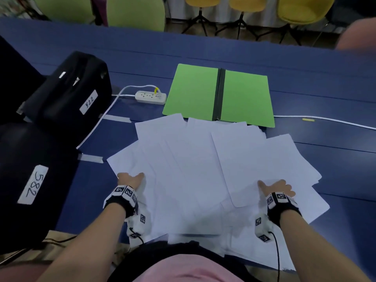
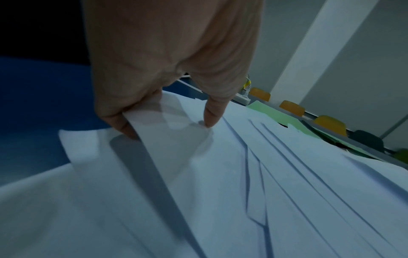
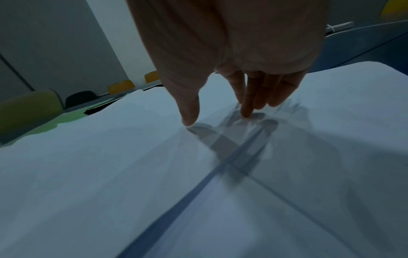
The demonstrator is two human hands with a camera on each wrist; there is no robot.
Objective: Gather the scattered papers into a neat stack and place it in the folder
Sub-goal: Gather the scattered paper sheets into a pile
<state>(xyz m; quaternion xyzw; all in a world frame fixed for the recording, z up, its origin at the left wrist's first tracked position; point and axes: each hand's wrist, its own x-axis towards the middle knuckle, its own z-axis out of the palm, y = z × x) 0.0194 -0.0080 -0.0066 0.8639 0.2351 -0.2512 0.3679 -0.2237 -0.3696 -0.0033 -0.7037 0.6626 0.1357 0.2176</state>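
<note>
Papers (image 1: 195, 169) fanned across counter (image 1: 305, 82), near open folder (image 1: 218, 96). Left hand (image 1: 130, 179) pinched sheet edge; right hand (image 1: 274, 187) flat, fingers extended. Risk: uneven pull creases sheets, slides some off near edge.

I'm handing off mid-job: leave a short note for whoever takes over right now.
Left hand: pinches the left edge of the papers, thumb on top, fingers under a lifted sheet.
Right hand: open, fingers pressing flat on the right side of the spread.
Folder: green, open flat on the blue table, beyond the papers; the far sheets overlap its near edge.
Done: nothing stacked yet.
Left: gather sheets, square them, lay the stack in the folder.
</note>
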